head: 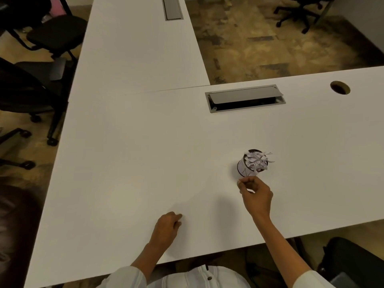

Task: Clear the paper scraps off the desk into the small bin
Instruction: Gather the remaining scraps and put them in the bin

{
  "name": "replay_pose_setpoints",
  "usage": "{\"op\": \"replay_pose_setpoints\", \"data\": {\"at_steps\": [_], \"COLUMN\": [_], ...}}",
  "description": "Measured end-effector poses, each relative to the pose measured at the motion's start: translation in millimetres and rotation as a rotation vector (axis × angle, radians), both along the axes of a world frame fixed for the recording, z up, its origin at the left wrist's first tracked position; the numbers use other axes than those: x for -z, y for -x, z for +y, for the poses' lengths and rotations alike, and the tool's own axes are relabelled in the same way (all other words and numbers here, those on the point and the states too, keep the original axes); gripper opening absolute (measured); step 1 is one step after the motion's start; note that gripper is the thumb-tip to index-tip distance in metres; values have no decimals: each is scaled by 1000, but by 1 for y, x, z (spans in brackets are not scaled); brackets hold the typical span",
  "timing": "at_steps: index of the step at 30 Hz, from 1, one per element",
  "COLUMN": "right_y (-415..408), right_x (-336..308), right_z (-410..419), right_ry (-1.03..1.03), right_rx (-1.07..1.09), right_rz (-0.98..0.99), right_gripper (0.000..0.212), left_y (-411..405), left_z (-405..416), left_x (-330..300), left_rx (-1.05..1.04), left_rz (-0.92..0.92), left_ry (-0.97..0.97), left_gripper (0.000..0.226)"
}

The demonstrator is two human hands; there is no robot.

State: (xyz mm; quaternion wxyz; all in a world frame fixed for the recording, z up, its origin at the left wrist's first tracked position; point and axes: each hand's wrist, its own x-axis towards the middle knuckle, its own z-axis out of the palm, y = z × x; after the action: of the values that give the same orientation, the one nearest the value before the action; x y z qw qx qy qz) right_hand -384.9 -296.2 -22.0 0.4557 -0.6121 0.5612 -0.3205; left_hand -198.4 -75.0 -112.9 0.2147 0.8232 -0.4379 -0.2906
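Observation:
A small white bin (245, 170) with dark line marks stands on the white desk (145, 154), right of centre. White paper scraps (257, 161) are heaped in it and stick out above its rim. My right hand (256, 196) hovers just in front of the bin, fingers pinched together; a small pale bit shows between the fingertips, too small to identify. My left hand (167, 227) rests on the desk near the front edge, fingers curled in, with nothing seen in it. I see no loose scraps on the desk surface.
A grey cable hatch (245, 98) with its flap raised sits behind the bin, and a round cable hole (340, 87) lies at the far right. A second desk (135, 44) joins at the back left. Black office chairs (41, 65) stand to the left; another chair (353, 260) at lower right.

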Motion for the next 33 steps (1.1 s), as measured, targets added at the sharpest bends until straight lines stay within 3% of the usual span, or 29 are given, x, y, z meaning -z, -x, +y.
{"op": "replay_pose_setpoints", "data": {"at_steps": [9,14,22,28,33], "right_y": [9,18,14,22,36], "right_x": [-10,-18,-25,-25,-25], "right_z": [-17,-41,-101,-121,-119], "right_ry": [23,43,113,149,166], "right_rx": [79,189,100,-37,87], "right_rz": [-5,-19,94,227,252], "right_gripper": [16,12,11,10,17], "left_y": [11,11,50,71,62], "left_z": [-7,-37,-216,-288,-293], "left_x": [-8,-18,-103,-119,-110], "left_rx": [145,83,38,18,-52], "left_rz": [-186,-195,226,346,419], "left_ry": [-126,-47,333,227,159], "left_gripper": [19,14,8,21,24]}}
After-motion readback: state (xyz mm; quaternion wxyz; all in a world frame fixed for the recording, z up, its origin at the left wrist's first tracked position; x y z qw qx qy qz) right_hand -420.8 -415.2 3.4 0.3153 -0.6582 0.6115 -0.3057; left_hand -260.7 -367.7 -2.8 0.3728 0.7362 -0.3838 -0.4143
